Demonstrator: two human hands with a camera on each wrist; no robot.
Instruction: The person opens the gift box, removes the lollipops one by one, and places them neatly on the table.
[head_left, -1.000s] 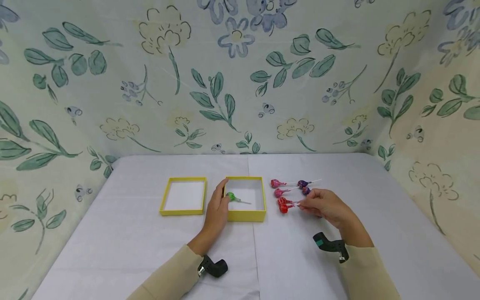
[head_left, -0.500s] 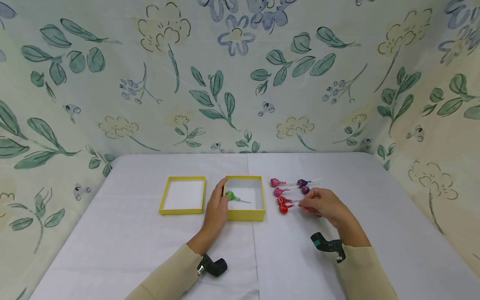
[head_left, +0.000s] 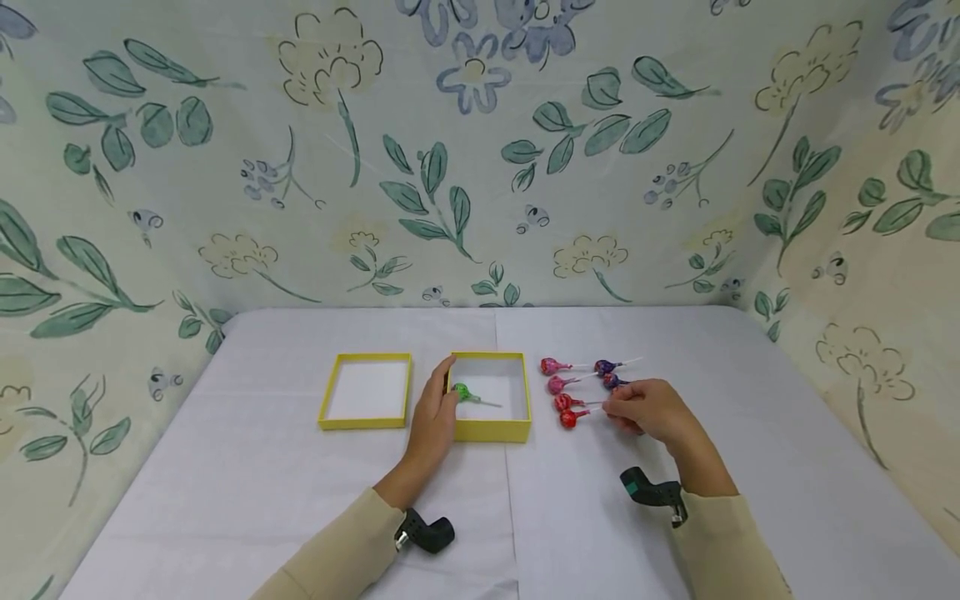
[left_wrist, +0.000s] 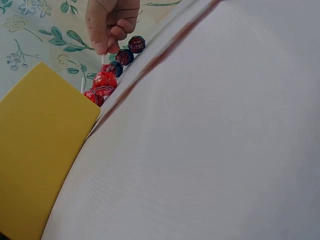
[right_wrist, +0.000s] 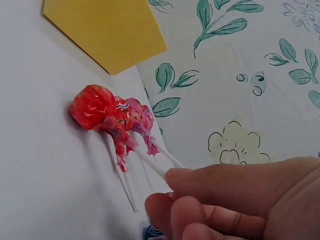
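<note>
My right hand point(head_left: 651, 410) pinches the white stick of a red lollipop point(head_left: 569, 419) between thumb and fingertips. In the right wrist view that lollipop's wrapped head point(right_wrist: 92, 107) is close to the white cloth, its stick slanting up to the fingers. Another red lollipop point(head_left: 564, 402) lies just behind it. My left hand point(head_left: 433, 417) holds the left wall of an open yellow box point(head_left: 491, 431), thumb at the rim. Inside the box is a green lollipop point(head_left: 462, 392), partly covered by the thumb. The left wrist view shows the box's yellow side point(left_wrist: 45, 150).
Two pink lollipops point(head_left: 551, 366) lie behind the red ones. Purple lollipops point(head_left: 604, 367) lie to their right, near my right fingers; some are partly hidden. The yellow-rimmed lid point(head_left: 366, 423) lies left of the box on the white cloth point(head_left: 262, 500). A floral backdrop point(head_left: 480, 208) stands behind.
The pinched red lollipop has shifted very slightly to the right with my right hand. My left hand and the box stay in place.
</note>
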